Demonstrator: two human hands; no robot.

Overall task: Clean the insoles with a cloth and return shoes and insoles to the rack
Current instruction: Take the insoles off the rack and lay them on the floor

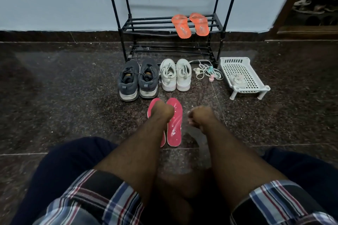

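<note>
Head view: left hand (pixel 161 110) curled over pink insoles (pixel 174 120) on floor, grip unclear; right hand (pixel 198 116) fisted, empty. Risk: no cloth in hand, insoles going onto rack (pixel 172 22) unwiped.

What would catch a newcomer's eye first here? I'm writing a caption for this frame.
Probably the two pink insoles lying side by side on the dark floor, with the left hand over the left one and the right hand curled just to their right. Next, the bright orange insoles on the middle shelf of the black rack, and in front of the rack the dark sneakers beside the white sneakers.
</note>
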